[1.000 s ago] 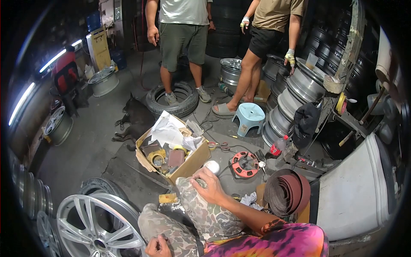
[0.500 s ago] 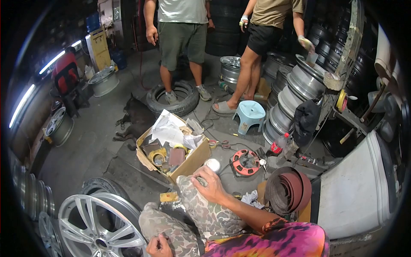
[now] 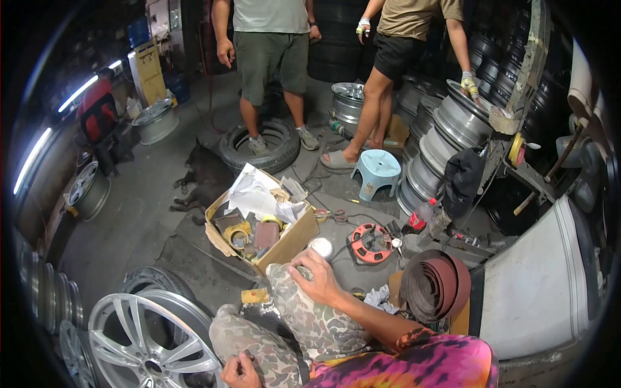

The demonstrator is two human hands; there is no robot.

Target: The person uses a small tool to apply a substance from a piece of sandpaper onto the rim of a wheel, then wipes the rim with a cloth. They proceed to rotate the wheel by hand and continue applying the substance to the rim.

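Observation:
My right hand (image 3: 314, 278) rests on my raised knee in camouflage trousers (image 3: 323, 323), fingers draped over the cloth and the thumb apart, holding nothing visible. Low in the view, my left hand (image 3: 240, 372) lies curled on my other thigh, with nothing showing in it. Beside that leg leans a silver alloy wheel (image 3: 152, 343). Just beyond my right hand stands a small white-topped tub (image 3: 320, 248). A cardboard box (image 3: 288, 249) of papers, tape rolls and abrasive pieces sits ahead of my knees. A yellow block (image 3: 255, 296) lies near my knee.
Two people stand ahead, one with feet at a tyre (image 3: 284, 152), the other beside stacked rims (image 3: 440, 145). A dog (image 3: 207, 178) lies on the floor. Around are a blue stool (image 3: 376, 173), red cable reel (image 3: 370, 244), scissors (image 3: 331, 216), cola bottle (image 3: 422, 215) and brown abrasive roll (image 3: 436, 284).
The right-hand person's gloved hand has lowered to the top rim of the stack. The other person's arms have shifted slightly. My own hands stay where they were.

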